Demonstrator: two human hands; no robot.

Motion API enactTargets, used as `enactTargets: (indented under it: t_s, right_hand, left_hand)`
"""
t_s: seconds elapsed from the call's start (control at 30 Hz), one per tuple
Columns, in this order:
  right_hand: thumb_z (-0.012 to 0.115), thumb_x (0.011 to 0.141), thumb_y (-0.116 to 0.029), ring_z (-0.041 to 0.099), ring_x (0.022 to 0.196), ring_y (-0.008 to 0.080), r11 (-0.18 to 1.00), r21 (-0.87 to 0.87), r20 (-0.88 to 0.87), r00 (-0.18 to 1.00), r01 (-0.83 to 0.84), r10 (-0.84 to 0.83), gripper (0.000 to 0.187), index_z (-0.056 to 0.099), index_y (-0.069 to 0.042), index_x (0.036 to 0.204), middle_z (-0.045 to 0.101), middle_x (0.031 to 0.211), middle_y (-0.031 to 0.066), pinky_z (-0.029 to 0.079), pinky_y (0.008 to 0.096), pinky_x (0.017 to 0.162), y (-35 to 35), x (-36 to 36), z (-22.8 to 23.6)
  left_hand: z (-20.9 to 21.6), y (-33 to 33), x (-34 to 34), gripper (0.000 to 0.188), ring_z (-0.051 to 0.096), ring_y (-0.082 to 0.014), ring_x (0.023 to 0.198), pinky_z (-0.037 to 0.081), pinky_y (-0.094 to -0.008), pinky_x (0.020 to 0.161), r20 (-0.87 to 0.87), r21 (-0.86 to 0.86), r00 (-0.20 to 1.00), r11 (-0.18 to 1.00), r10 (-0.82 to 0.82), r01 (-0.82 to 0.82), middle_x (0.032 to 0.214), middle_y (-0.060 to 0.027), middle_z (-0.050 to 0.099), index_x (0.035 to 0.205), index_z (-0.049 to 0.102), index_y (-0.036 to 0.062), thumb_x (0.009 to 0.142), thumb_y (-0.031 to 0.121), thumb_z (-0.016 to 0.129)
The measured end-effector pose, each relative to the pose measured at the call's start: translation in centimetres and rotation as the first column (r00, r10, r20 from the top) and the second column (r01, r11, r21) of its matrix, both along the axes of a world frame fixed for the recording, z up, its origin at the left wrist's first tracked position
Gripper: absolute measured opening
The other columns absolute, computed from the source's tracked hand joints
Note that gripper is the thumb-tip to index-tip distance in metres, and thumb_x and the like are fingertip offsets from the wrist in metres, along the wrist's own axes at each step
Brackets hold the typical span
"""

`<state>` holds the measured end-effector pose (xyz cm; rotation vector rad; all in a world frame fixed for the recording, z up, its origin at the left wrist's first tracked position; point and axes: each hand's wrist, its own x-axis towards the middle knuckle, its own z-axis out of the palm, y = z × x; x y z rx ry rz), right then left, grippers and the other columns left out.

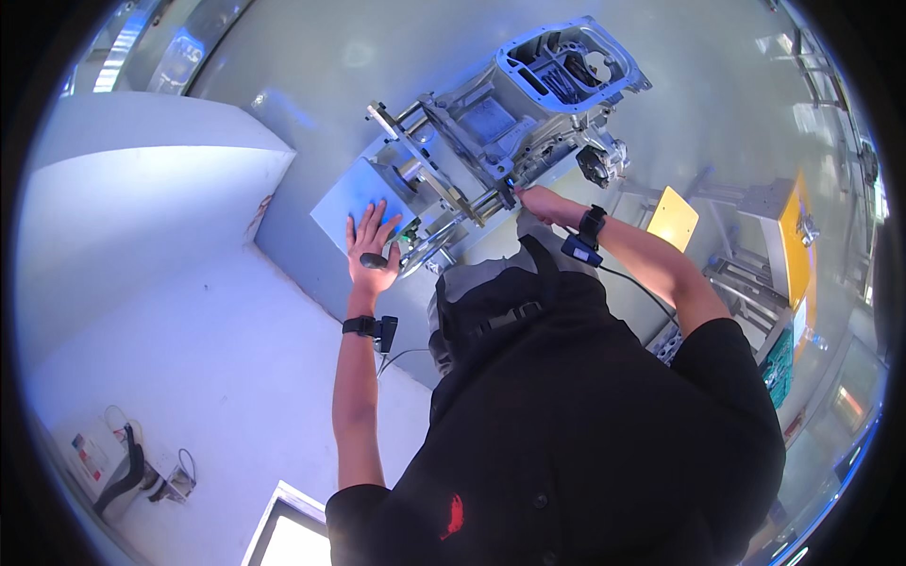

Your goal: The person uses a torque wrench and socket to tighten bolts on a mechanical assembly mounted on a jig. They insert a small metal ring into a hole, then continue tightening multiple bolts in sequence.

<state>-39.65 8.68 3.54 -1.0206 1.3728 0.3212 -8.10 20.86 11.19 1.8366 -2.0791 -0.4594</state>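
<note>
My left hand [375, 249] rests with fingers spread on the flat top of a pale grey-blue box [346, 200]. A dark oval knob [374, 261] shows over the back of that hand, near a metal handwheel [436, 247]. My right hand [545, 204] is closed, fingertips at the near corner of a metal mounting frame [457, 200]. What it pinches is too small to make out. Beyond the frame, and joined to it, is a large grey cast-metal engine housing [491, 120] with an open cavity at its far end. Wrist straps carry small devices on both arms.
A white wall [189, 311] takes up the left side, with a white column [142, 179] at the upper left. To the right are a yellow panel [673, 219], a yellow-sided workbench [797, 255] and a green mesh-like item [780, 368]. Thin cables run from both wrist devices.
</note>
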Motion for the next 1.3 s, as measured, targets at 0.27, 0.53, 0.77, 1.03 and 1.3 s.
enactTargets:
  t_s: [0.27, 0.53, 0.77, 1.03, 1.3]
  right_hand:
    - [0.024, 0.091, -0.049, 0.047, 0.107, 0.0426, 0.868, -0.463, -0.046, 0.983, -0.179, 0.178, 0.065, 0.048, 0.007, 0.114, 0.053, 0.111, 0.0266, 0.035, 0.0429, 0.092, 0.8, -3.7, -1.3]
    - [0.028, 0.091, -0.05, 0.041, 0.12, 0.0313, 0.921, -0.381, 0.121, 0.984, -0.075, 0.13, 0.067, 0.035, 0.006, 0.128, 0.044, 0.126, 0.0233, 0.03, 0.0348, 0.099, 1.6, -3.8, -2.8]
    - [0.028, 0.092, -0.049, 0.046, 0.113, 0.0275, 0.937, -0.349, 0.231, 0.968, -0.015, 0.102, 0.063, 0.04, 0.003, 0.125, 0.049, 0.121, 0.0203, 0.034, 0.034, 0.095, 1.9, -2.9, -4.3]
    - [0.026, 0.092, -0.048, 0.051, 0.094, 0.0257, 0.904, -0.428, 0.205, 0.972, -0.014, 0.112, 0.061, 0.045, 0.002, 0.121, 0.057, 0.102, 0.0164, 0.037, 0.0341, 0.088, 2.7, -1.5, -5.3]
    - [0.027, 0.09, -0.054, 0.036, 0.044, 0.0149, 0.992, 0.119, 0.032, 0.999, -0.034, 0.03, 0.055, 0.045, -0.006, 0.07, 0.041, 0.053, 0.0033, 0.03, 0.032, 0.041, -0.2, -0.5, -1.6]
  left_hand:
    - [0.0, 0.0, -0.1, 0.043, 0.032, -0.0244, 0.127, 0.012, -0.0459, 0.108, -0.01, 0.001, 1.0, 1.0, 0.007, -0.007, 0.132, -0.0065, 0.041, 0.11, 0.056, 0.0147, 0.068, 0.007, 0.052]
    - [0.1, -0.2, -0.2, 0.043, 0.032, -0.0219, 0.127, 0.012, -0.0454, 0.108, -0.007, -0.004, 1.0, 1.0, 0.006, -0.006, 0.133, -0.0038, 0.041, 0.11, 0.056, 0.0173, 0.067, 0.009, 0.053]
    - [0.1, 0.1, -0.2, 0.044, 0.031, -0.025, 0.128, 0.012, -0.0466, 0.108, 0.007, 0.032, 1.0, 0.999, -0.005, 0.004, 0.134, -0.0067, 0.04, 0.111, 0.055, 0.014, 0.068, 0.008, 0.051]
    - [0.4, -0.2, -0.2, 0.045, 0.03, -0.0248, 0.128, 0.011, -0.0461, 0.108, 0.008, 0.043, 1.0, 0.999, -0.012, 0.012, 0.134, -0.0074, 0.039, 0.112, 0.055, 0.0137, 0.068, 0.007, 0.051]
    - [0.0, 0.3, 0.0, 0.046, 0.028, -0.0252, 0.129, 0.009, -0.0466, 0.107, 0.004, 0.019, 1.0, 0.999, -0.026, 0.026, 0.135, -0.0083, 0.038, 0.114, 0.053, 0.0136, 0.068, 0.009, 0.052]
